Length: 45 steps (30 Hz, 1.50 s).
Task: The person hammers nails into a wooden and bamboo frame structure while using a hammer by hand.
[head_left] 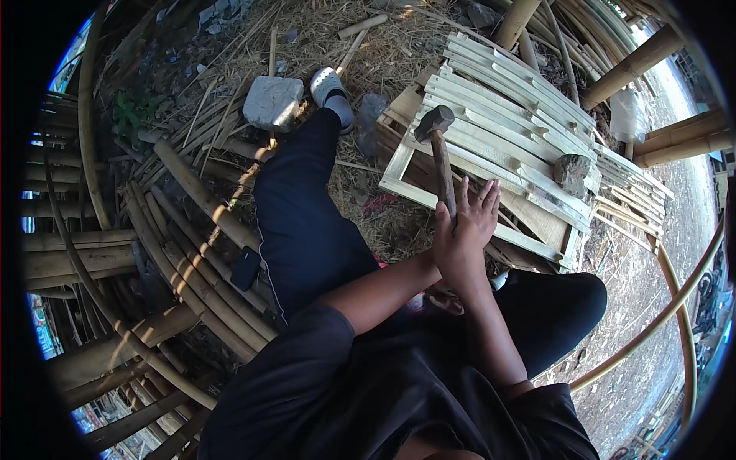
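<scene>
Bamboo poles (195, 272) fill the left side; a small black item (245, 268) lies on them beside the seated person's leg (299, 207). A grey block (274, 102) sits on the straw-covered ground, near a clog (327, 84) on the foot. The left forearm (383, 291) runs inward to the right wrist. The left hand is mostly hidden behind the right; its grip cannot be determined. The hammer (443, 169) has its head over the slatted panel (491, 126) and its handle running under the right hand (469, 238). The right hand's fingers are extended and slightly spread. A stone (573, 174) rests on the panel's right part.
</scene>
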{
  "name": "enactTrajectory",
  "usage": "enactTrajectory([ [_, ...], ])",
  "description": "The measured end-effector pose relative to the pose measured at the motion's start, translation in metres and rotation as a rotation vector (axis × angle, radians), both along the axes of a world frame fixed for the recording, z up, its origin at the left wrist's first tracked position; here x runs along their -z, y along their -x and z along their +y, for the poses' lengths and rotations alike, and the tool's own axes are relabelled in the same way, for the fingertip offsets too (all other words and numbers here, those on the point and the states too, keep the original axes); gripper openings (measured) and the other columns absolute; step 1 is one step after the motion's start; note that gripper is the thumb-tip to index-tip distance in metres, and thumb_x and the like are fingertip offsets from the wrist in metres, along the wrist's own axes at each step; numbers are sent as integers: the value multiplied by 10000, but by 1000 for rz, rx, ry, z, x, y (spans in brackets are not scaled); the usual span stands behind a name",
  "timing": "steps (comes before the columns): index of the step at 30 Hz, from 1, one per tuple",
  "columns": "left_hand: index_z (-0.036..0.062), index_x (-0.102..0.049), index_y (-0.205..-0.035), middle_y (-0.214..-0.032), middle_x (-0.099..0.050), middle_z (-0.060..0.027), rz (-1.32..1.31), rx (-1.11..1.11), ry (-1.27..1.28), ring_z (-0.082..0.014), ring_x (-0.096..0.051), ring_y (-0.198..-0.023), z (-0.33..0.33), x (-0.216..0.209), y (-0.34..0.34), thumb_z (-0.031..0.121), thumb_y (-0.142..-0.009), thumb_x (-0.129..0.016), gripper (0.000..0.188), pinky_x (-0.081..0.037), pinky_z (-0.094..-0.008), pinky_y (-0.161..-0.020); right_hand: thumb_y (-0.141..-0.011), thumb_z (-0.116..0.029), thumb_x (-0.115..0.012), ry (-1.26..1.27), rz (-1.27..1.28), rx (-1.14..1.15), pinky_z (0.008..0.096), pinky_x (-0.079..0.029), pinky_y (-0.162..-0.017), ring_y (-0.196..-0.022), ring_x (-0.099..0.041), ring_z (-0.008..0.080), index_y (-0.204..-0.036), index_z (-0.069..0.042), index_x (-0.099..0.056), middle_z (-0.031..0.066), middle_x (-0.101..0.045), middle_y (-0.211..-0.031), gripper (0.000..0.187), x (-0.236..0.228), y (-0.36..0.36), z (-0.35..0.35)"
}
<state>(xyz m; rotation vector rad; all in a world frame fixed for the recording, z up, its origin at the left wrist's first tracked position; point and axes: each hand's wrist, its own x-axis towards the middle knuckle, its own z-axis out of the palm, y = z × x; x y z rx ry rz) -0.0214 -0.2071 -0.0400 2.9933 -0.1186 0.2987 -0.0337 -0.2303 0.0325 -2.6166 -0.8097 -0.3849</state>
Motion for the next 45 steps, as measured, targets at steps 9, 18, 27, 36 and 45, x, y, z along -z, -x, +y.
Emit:
enactTrajectory([
  [9,-33,-351,-1516,-1637,-283,-172,-10,-5,5,-269,-269,-1527,-6,-1,-7,170,-1007,-397,550,-167,-659,-1207,-1008,-281,-533,-50,142,21,521,-177,-1225,-1483,-184,547,-1429,142,-431,454,-265,-1515,605,-16,2,0],
  [18,-36,-350,-1515,-1637,-284,-174,6,14,4,-272,-268,-1528,-6,2,-6,168,-1007,-397,550,-168,-651,-1211,-1033,-235,-491,-105,83,105,534,-203,-1216,-1483,-214,525,-1429,100,-470,396,-310,-1532,519,-23,13,8],
  [27,-40,-349,-1515,-1636,-285,-175,-22,-9,4,-275,-268,-1528,-9,4,-12,167,-1007,-397,550,-169,-644,-1214,-1028,-274,-514,-243,212,48,546,-200,-1211,-1467,-220,557,-1378,141,-501,464,-295,-1487,543,-21,3,-3],
  [36,-43,-348,-1514,-1635,-286,-177,-3,1,-2,-278,-267,-1528,-8,6,-9,166,-1007,-397,550,-170,-636,-1218,-944,-314,-591,-48,109,22,554,-171,-1219,-1465,-217,565,-1399,120,-505,462,-299,-1491,635,0,-4,-4],
  [45,-46,-347,-1513,-1634,-287,-179,-17,-9,4,-281,-266,-1528,-12,7,-14,165,-1007,-397,550,-171,-629,-1222,-990,-308,-541,-198,233,44,537,-140,-1233,-1472,-218,545,-1240,143,-612,438,-327,-1493,521,-33,8,-1],
])
